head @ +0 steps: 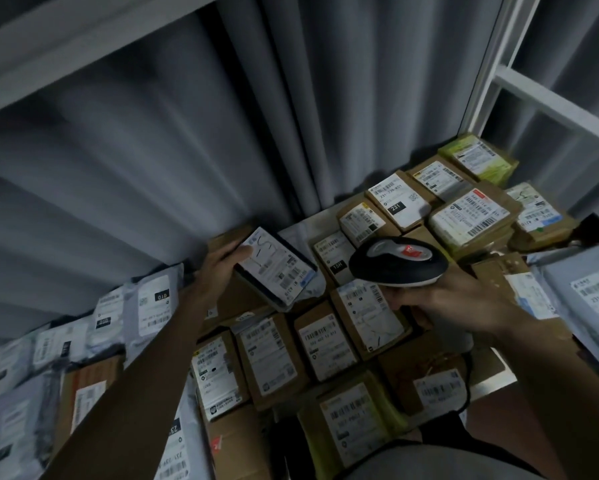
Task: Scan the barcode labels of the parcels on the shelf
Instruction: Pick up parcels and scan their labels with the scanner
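Left hand gripped dark parcel, tilted label-up; right hand fingers closed round scanner. Judged mid-task: many parcels across shelf, none visibly marked scanned.

Behind everything there's a big grey curtain hanging in deep folds. A white metal frame stands just right of the curtain, with a white crossbar running off from it.
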